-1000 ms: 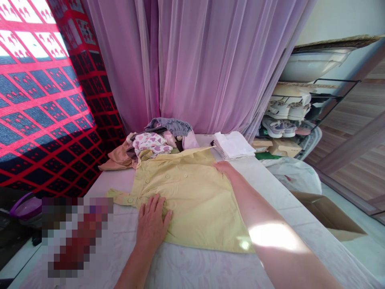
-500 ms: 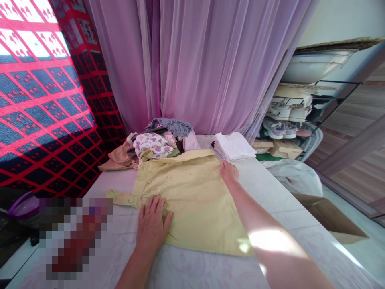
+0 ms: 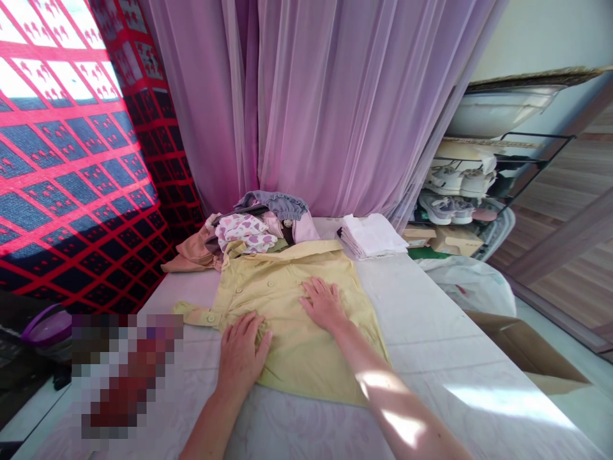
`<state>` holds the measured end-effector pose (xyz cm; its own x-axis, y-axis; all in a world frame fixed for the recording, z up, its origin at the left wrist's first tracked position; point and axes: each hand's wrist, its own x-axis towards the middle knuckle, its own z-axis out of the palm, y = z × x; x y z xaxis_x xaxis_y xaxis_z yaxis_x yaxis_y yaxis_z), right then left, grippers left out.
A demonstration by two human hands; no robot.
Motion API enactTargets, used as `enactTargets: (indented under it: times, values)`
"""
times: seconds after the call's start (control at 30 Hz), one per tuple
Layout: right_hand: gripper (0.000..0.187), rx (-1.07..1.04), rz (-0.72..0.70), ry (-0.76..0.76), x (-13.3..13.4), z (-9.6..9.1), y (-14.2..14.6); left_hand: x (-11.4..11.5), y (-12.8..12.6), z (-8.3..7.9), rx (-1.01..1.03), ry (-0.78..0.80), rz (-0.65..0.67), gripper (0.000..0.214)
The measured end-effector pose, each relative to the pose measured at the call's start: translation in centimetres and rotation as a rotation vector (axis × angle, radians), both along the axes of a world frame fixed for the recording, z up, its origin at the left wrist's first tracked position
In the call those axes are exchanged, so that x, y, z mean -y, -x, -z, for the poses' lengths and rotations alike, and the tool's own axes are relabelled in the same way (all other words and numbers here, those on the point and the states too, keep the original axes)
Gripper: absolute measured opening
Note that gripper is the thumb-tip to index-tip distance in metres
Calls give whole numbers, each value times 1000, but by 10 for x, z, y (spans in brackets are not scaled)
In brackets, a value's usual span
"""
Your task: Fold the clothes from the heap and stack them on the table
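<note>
A pale yellow shirt (image 3: 297,345) with a row of buttons lies spread on the table. One narrow buttoned end (image 3: 201,315), like a cuff, sticks out past its left side. My left hand (image 3: 243,351) rests on the shirt's lower left part, fingers stretched and slightly apart. Over the middle of the cloth, just below the buttons, my right hand (image 3: 325,305) lies palm down with its fingers spread. Neither hand grips the fabric. The shirt's top edge reaches the clothes pile behind it.
A heap of crumpled clothes (image 3: 246,231) lies at the back left. White folded cloths (image 3: 373,235) are stacked at the back right. A lilac curtain (image 3: 306,115) hangs behind the table (image 3: 431,332). On the right are a shoe rack (image 3: 520,160) and an open cardboard box (image 3: 522,348).
My right hand has let go of the shirt's upper right corner and moved left onto its middle, with fingers now spread. The shirt's right side has drawn in leftward. My left hand stays in place.
</note>
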<state>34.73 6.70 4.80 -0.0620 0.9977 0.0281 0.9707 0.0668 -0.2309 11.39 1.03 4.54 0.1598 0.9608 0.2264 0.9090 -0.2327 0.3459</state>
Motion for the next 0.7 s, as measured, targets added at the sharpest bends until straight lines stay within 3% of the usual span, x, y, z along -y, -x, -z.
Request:
enactTargets:
  times: [0.1,0.2,0.33,0.43,0.53,0.63,0.7]
  values:
    - [50,4,17,-44,2,1,-1,-19,9,-17,120,-41,-44,35]
    - [49,-7,31,-70,3,3,0,-54,18,-49,105,-64,-137,35]
    - [50,-20,24,-59,1,4,0,-111,24,-87,48,70,-207,52]
    - [51,-16,24,-53,1,3,0,-145,23,-93,189,236,-158,64]
    - [51,-14,21,-63,0,3,-1,-165,18,-87,501,431,-190,51]
    - [51,-14,18,-59,0,4,-1,-173,15,-86,661,423,-219,25]
    - [52,-20,19,-54,0,5,-1,-175,15,-88,757,349,-233,23]
